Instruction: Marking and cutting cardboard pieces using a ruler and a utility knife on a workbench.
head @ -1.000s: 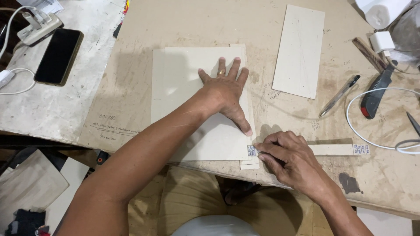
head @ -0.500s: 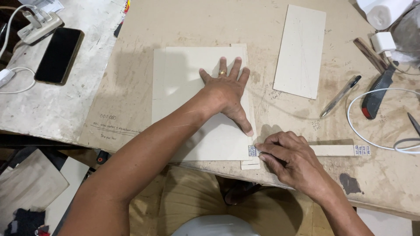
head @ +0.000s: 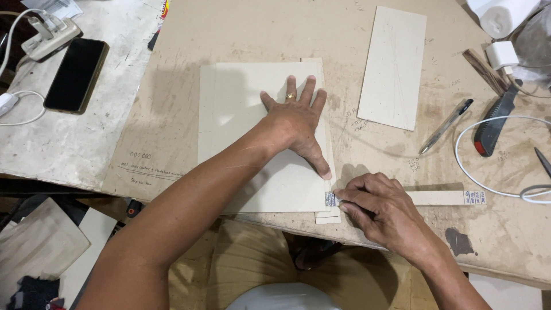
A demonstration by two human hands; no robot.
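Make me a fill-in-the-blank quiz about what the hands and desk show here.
1. The left hand presses flat on a pale ____.
2. The right hand grips the end of a ____.
3. The black phone lies to the ____ of the board.

Missing words: board; ruler; left

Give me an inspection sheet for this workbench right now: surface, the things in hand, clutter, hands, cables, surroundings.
Surface: worn brown workbench, stained and pencil-marked.
Job's things: pale square board lying on a second sheet; ruler lying flat at its lower right corner.
Clutter: narrow offcut board, pen, utility knife, paper roll, phone.
Hands: left hand pressed flat on the board, ring on one finger; right hand pinching the ruler's left end.
Cables: white cable looping at right; charger lead by a power strip.
Surroundings: the person's lap below the bench edge; dark floor clutter at lower left.
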